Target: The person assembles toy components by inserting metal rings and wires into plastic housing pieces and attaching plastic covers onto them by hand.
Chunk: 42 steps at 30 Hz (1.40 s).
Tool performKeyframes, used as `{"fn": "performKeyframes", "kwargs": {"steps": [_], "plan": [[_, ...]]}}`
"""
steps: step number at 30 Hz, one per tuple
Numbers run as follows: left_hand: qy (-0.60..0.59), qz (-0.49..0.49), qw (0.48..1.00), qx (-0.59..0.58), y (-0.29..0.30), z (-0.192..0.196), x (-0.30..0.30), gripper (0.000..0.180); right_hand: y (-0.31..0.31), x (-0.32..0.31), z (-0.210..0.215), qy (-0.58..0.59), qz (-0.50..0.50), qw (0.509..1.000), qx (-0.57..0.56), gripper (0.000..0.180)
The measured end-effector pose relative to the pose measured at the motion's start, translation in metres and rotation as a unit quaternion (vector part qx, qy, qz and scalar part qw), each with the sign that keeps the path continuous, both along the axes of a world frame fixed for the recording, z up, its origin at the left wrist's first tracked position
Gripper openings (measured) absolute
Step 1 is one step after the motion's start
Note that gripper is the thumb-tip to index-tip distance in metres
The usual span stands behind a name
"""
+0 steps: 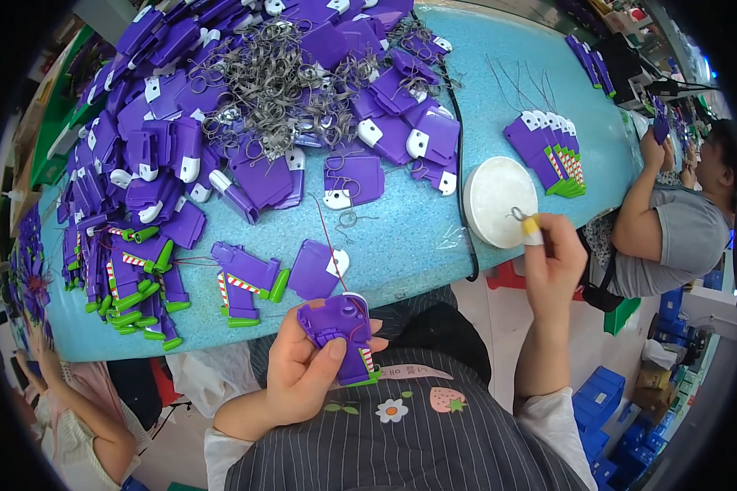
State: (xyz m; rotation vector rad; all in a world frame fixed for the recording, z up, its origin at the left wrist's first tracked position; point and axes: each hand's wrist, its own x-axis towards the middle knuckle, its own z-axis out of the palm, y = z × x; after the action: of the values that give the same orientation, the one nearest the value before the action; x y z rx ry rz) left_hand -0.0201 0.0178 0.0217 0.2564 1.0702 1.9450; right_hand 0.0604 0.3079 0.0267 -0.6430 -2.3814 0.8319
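Observation:
My left hand (307,372) grips a purple plastic casing half (336,321) in front of my apron. A thin red wire rises from the casing, and its lower part has a green tip and a red-and-white striped strip. In my right hand (555,254), thumb and finger pinch a small bent metal spring (516,213), with yellow-and-white tape on a fingertip. That hand is over the near right edge of a white round dish (495,192). A loose purple piece with a white end (313,270) lies just beyond my left hand.
A tangled heap of metal springs (274,90) sits on purple pieces (168,147) at the left. Green-tipped pieces (135,286) are piled near left. A black cable (458,147) crosses the blue table (401,237). Fanned assemblies (553,155) lie right; co-workers (671,221) sit on both sides.

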Motion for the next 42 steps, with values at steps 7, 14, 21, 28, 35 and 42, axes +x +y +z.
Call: {"fn": "performKeyframes", "kwargs": {"steps": [7,14,21,28,35,42], "plan": [[-0.011,0.013,1.0,-0.022,0.0,0.007,0.004,0.036,-0.016,0.005,0.007,0.153,-0.018,0.988,-0.014,0.008],[0.003,0.024,0.999,0.033,0.02,0.013,0.01,0.035,-0.096,-0.009,0.017,0.17,0.19,0.871,-0.42,0.01],[0.042,0.03,0.999,0.007,0.003,0.009,0.007,0.038,-0.119,-0.024,0.004,0.055,0.275,0.81,-0.515,0.007],[0.052,-0.067,0.996,-0.03,-0.01,0.005,-0.003,0.037,-0.11,-0.026,0.019,-0.066,0.247,0.796,-0.548,0.012],[0.233,-0.181,0.952,-0.085,-0.018,0.005,0.0,0.027,-0.074,-0.046,0.032,-0.273,0.394,0.687,-0.546,0.019],[-0.037,-0.043,0.983,0.176,-0.045,-0.005,0.021,0.031,-0.098,-0.064,-0.007,-0.153,0.35,0.807,-0.451,0.033]]}}
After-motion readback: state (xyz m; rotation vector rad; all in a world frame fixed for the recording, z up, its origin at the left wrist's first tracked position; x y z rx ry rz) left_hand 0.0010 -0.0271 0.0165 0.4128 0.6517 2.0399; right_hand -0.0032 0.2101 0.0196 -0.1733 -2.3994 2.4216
